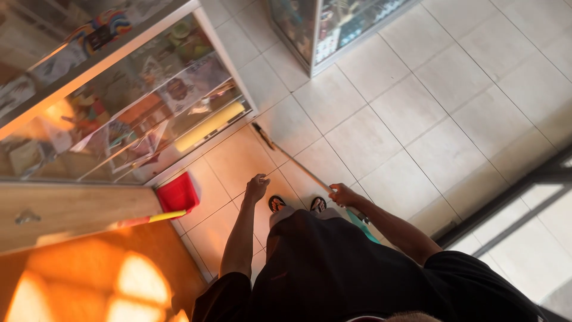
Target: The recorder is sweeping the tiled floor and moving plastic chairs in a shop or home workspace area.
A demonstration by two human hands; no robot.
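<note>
My right hand (344, 194) is closed around a long thin stick handle (289, 155) that slants across the tiled floor, from the foot of the glass cabinet to a teal part by my right hip. My left hand (257, 188) hangs empty over the floor with its fingers loosely apart, above my left foot. Both of my feet, in sandals (277, 204), stand on the tiles between my hands. A red dustpan (177, 194) with a yellow handle leans at the cabinet's corner, left of my left hand.
A glass display cabinet (128, 104) full of colourful goods runs along the left, with a wooden counter (71, 209) below it. A second glass case (325, 30) stands at the top. A dark door frame (512, 203) crosses the right. Orange sunlight falls at the lower left.
</note>
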